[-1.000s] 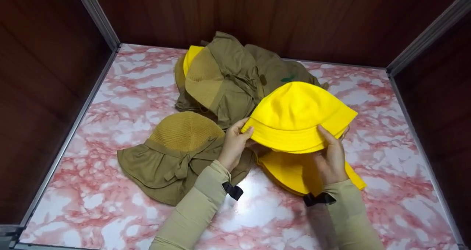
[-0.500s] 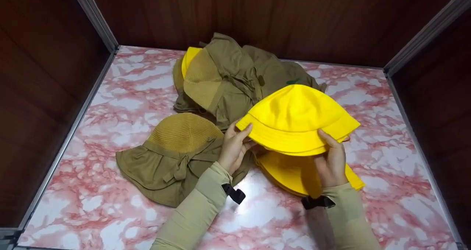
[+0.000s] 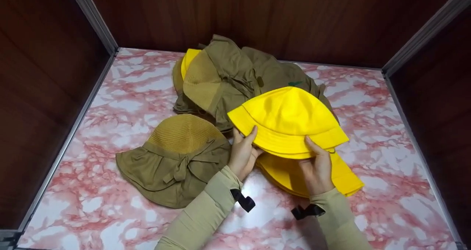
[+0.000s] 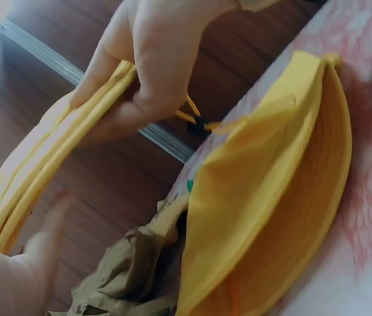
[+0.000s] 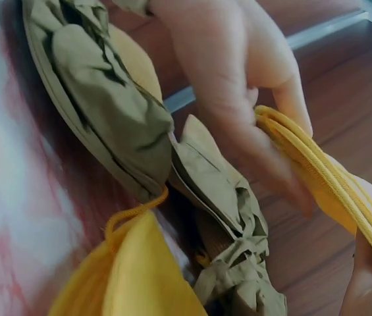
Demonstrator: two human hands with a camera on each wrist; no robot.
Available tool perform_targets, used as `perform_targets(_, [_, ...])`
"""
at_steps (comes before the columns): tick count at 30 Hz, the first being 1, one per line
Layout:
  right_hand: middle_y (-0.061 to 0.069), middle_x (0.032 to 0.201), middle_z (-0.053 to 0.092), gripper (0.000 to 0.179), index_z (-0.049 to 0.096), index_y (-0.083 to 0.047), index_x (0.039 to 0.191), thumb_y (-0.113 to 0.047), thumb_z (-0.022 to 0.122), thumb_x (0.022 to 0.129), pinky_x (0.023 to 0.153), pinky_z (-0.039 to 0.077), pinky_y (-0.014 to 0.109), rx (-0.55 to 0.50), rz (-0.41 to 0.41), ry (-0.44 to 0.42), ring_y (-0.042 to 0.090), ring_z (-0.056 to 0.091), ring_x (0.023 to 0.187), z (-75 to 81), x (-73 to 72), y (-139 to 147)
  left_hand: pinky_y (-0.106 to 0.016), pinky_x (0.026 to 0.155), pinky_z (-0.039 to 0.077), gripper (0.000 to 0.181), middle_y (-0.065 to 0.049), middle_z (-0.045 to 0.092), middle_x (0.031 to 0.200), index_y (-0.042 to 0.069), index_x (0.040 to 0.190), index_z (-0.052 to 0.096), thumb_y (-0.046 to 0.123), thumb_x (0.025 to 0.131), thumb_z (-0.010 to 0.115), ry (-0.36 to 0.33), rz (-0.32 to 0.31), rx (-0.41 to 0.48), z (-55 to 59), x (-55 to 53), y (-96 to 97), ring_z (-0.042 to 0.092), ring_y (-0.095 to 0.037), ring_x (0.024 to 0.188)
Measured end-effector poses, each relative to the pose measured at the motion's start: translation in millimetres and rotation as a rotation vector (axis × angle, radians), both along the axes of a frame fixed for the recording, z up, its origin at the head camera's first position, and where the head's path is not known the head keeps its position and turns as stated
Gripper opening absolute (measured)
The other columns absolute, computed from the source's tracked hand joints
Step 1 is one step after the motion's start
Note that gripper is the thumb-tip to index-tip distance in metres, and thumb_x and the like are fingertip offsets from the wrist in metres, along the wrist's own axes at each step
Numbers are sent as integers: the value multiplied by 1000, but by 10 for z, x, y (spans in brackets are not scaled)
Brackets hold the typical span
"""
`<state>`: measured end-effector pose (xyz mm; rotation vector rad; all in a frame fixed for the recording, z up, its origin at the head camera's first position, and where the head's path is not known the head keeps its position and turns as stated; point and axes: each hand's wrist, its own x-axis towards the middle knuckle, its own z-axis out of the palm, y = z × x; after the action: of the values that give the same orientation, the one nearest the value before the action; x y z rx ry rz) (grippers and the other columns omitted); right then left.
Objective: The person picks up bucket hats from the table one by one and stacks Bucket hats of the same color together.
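A yellow bucket hat (image 3: 290,113), pressed flat with its crown away from the person, is held up between both hands. My left hand (image 3: 243,152) pinches the left part of its brim, thumb on top and fingers beneath. On the brim's front right, my right hand (image 3: 319,169) grips the same way. Below it on the table lies another yellow bucket hat (image 3: 344,174), partly covered by the held one and the right hand. In the left wrist view a cord with a black toggle (image 4: 200,124) hangs near the right hand.
An olive hat with a woven crown (image 3: 186,132) and a tied bow lies to the left. Behind, several olive hats (image 3: 235,66) are heaped, with a yellow hat (image 3: 188,60) poking out. Dark wooden panels (image 3: 243,14) wall in the pink marbled table (image 3: 92,132).
Both hands have shifted the held yellow hat slightly left and down, tilting its right side lower. The right hand's grip has slid left along the brim. More of the lower yellow hat shows.
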<state>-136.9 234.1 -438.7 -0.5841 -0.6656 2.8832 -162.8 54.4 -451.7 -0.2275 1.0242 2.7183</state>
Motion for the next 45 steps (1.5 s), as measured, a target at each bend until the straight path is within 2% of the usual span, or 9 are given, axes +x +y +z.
perform_targets(8, [6, 107, 62, 22, 54, -5, 116, 6, 50, 98, 90, 56, 29, 79, 53, 41, 17, 63, 100, -12, 53, 129, -34, 89, 54, 54, -16, 42, 146, 19, 149, 24, 3, 103, 45, 31, 51, -40, 12, -16, -28, 58, -22, 114])
perform_targets(16, [7, 103, 69, 18, 69, -1, 106, -2, 52, 100, 86, 56, 24, 205, 139, 70, 15, 66, 96, 20, 126, 407, -36, 95, 51, 58, -15, 39, 150, 18, 152, 21, 1, 103, 45, 47, 30, -79, 12, -28, -91, 54, -23, 120])
perform_targets(20, [6, 99, 69, 15, 67, -5, 107, -5, 54, 100, 80, 58, 23, 283, 164, 57, 14, 68, 91, 33, 129, 501, -40, 96, 52, 60, -16, 37, 152, 20, 154, 18, 1, 103, 44, 35, 9, -104, 3, -43, -95, 54, -26, 124])
perform_targets(24, [5, 91, 69, 11, 62, -9, 109, -11, 57, 100, 63, 56, 19, 392, 203, 3, 12, 67, 76, 36, 132, 596, -41, 96, 53, 58, -16, 39, 152, 19, 153, 20, 1, 103, 45, 19, -13, -134, -8, -51, -90, 54, -28, 124])
perform_targets(27, [3, 82, 69, 10, 64, -12, 107, -15, 59, 99, 46, 45, 16, 501, 254, -54, 10, 61, 59, 30, 151, 673, -41, 96, 53, 56, -17, 40, 151, 17, 151, 22, 1, 103, 45, 19, -30, -151, -17, -47, -84, 54, -28, 125])
perform_targets(29, [1, 79, 68, 7, 65, -13, 104, -17, 60, 99, 44, 42, 17, 564, 286, -88, 9, 58, 56, 25, 165, 719, -40, 95, 53, 56, -17, 41, 150, 17, 151, 23, 1, 103, 46, 23, -42, -161, -21, -41, -83, 55, -28, 124])
perform_targets(34, [-1, 82, 69, 9, 70, -15, 95, -18, 62, 98, 58, 51, 19, 629, 332, -136, 9, 65, 69, 30, 188, 827, -37, 87, 56, 50, -17, 48, 140, 14, 145, 29, 2, 101, 50, 22, -77, -193, -35, -31, -91, 60, -24, 112])
perform_targets(38, [-3, 79, 69, 10, 74, -18, 91, -17, 65, 96, 58, 51, 19, 700, 326, -182, 9, 64, 66, 47, 215, 940, -31, 77, 58, 45, -14, 58, 121, 9, 139, 37, 3, 99, 56, 18, -84, -234, -41, -35, -106, 65, -19, 96])
perform_targets(45, [-6, 95, 66, 14, 78, -21, 98, -12, 68, 93, 76, 58, 20, 784, 311, -210, 9, 66, 80, 54, 297, 1188, -28, 66, 60, 38, -8, 64, 103, 2, 135, 45, 11, 100, 57, 73, -122, -368, -60, -28, -137, 67, -14, 80])
